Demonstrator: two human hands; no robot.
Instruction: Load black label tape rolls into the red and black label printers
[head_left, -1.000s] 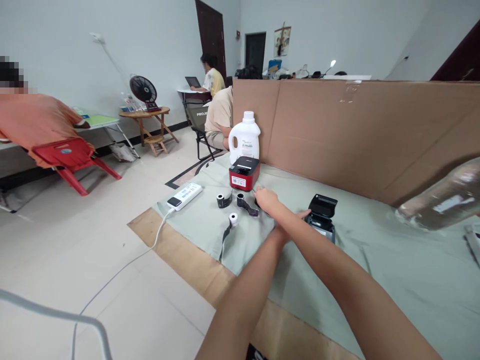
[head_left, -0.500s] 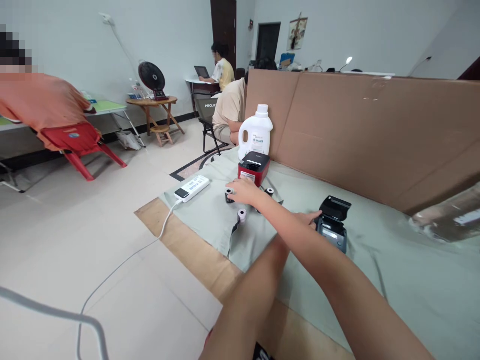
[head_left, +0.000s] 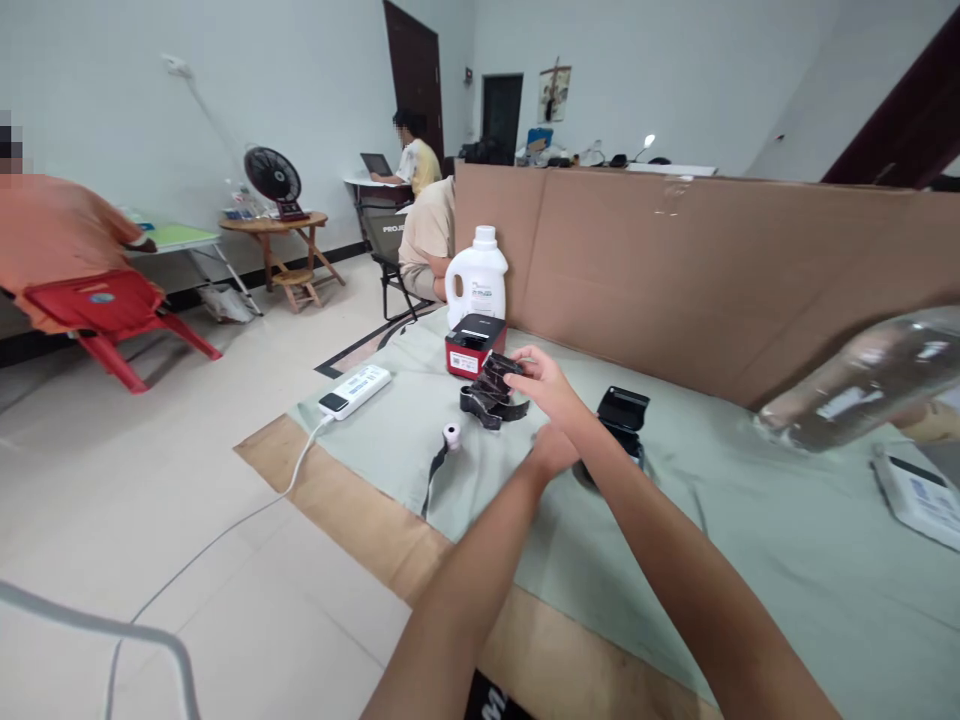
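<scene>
My right hand (head_left: 538, 378) has its thumb and fingers closed on a dark paper strip (head_left: 491, 395), which hangs in loose folds in front of a red and black boxy device (head_left: 465, 362). My left hand (head_left: 553, 450) is lower, beneath the right forearm, with its fingers hidden. Just beyond the left hand stands a small dark printer (head_left: 624, 410), lid raised, partly covered by my right arm. A small white-cored roll (head_left: 451, 435) with a dark tail lies on the grey-green cloth (head_left: 600, 560), left of both hands.
A white jug (head_left: 478, 275) stands behind the red device. Left of it lies a white power bank (head_left: 356, 390) with a cable. A tall cardboard panel (head_left: 637, 270) borders the back, with a plastic-wrapped bundle (head_left: 862, 380) at right. Several people sit beyond.
My right hand has lifted away to the right, and a dark strip now hangs from it. My left hand has drawn back towards me and left. The view has turned slightly right.
</scene>
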